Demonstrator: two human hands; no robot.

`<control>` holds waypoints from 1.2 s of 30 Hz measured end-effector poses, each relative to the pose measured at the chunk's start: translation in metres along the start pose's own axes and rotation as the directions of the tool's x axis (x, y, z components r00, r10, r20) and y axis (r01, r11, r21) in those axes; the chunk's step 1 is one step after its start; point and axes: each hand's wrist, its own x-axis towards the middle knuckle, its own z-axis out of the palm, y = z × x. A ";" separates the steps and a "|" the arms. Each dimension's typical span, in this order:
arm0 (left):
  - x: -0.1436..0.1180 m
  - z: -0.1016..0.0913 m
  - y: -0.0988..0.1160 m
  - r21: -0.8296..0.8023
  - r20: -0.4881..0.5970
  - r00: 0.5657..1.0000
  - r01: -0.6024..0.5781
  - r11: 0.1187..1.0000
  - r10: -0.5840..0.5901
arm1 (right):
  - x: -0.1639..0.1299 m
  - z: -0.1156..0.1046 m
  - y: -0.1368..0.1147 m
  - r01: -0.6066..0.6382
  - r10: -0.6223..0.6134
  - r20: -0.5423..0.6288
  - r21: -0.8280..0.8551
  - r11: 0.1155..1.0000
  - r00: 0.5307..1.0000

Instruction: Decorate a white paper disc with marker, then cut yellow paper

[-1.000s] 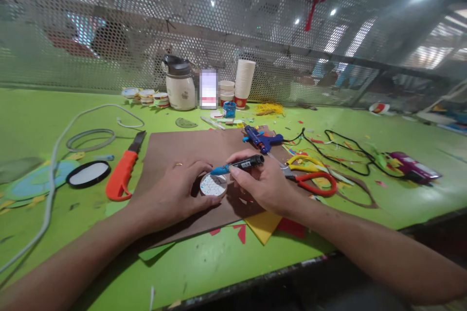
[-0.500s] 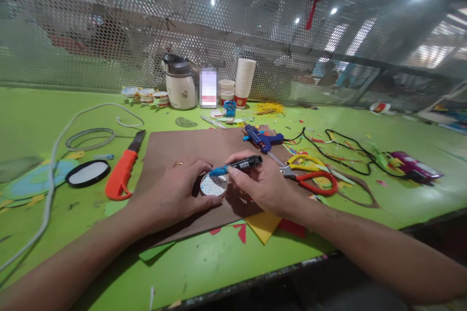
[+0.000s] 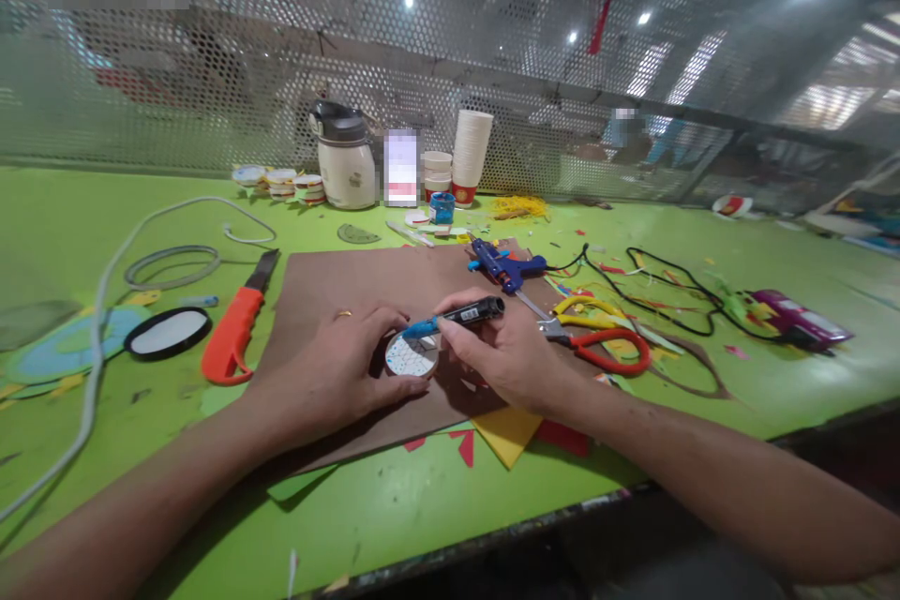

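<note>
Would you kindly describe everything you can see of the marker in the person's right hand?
The marker is slim, with a black barrel bearing a small white label and a blue tip end. It looks like plastic. It lies nearly level, blue tip pointing left and down onto the white disc, which carries a drawn pattern. The right hand grips it near the tip; the left hand steadies the disc on the brown board.

Layout on the bench [image 3: 450, 506]
The board [image 3: 366, 291] lies in the middle, the knife [image 3: 232, 337] left of it, the scissors [image 3: 597, 337] right, the cups [image 3: 470, 155] behind.
</note>
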 end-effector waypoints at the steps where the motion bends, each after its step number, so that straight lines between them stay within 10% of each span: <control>1: 0.000 0.000 0.000 -0.002 0.001 1.000 0.002 1.000 -0.002 | 0.000 0.000 0.000 0.000 0.000 -0.008 0.010 1.000 1.000; 36: 0.000 -0.001 0.002 0.002 0.017 1.000 0.010 1.000 -0.010 | -0.002 -0.004 0.002 0.037 -0.038 -0.101 -0.005 0.999 0.994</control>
